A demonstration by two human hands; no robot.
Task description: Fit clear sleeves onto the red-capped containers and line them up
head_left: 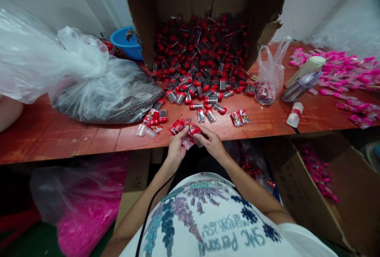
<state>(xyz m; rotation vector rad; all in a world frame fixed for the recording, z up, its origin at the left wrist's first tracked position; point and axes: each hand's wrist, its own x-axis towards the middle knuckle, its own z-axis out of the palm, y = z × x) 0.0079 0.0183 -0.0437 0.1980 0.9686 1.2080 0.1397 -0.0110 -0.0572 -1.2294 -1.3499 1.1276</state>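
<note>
At the table's front edge, my left hand (177, 146) pinches red printed packets (187, 140). Opposite it, my right hand (211, 141) has its fingers closed around a small red-capped clear container (194, 129), partly hidden by the fingers. More red packets (175, 126) lie just beyond my left hand. Several small clear containers with red ends and dark contents (210, 116) rest a short way past my hands. To the right, a pair of red and silver packets (240, 117) lies flat. Clear empty tubes (145, 131) and red packets sit to the left.
A torn cardboard box (268, 33) lies open at the back, spilling a heap of red-capped containers. A tied plastic bag of dark beads (113, 90) stands left. At right are a small plastic bag (268, 79), a bottle (299, 86), a roll (295, 115) and pink items (347, 71).
</note>
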